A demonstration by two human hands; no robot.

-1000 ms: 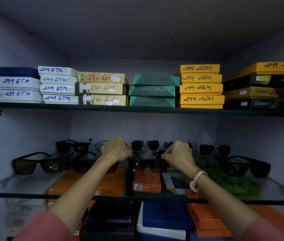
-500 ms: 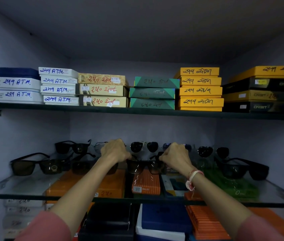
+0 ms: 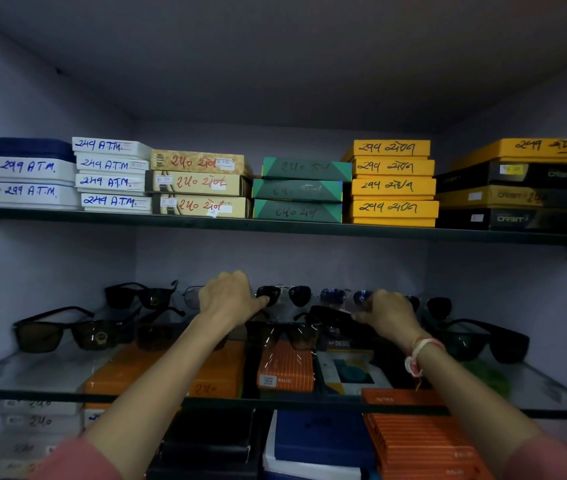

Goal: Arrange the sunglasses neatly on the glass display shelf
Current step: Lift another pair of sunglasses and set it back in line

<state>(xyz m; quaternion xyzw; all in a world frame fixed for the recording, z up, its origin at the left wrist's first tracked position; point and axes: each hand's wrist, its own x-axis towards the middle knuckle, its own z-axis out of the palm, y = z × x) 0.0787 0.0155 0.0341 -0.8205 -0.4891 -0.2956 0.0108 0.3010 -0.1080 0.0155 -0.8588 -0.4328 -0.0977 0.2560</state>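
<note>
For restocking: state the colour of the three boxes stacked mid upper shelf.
Green boxes, clearest in the head view.

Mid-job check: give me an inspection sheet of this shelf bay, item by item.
Surface: glass display shelf, transparent, boxes visible beneath it.
Job's things: sunglasses in two rough rows; dark pair at far left front, aviator pair at the back, black pair at far right.
Clutter: nothing seen on the glass besides sunglasses.
Grip: left hand closed at the back row, fingertip against the aviator pair; right hand closed on a black pair, lifted and tilted.
Cables: nothing seen.
Surroundings: upper shelf with stacked labelled boxes; yellow stack; a band on the right wrist.
</note>
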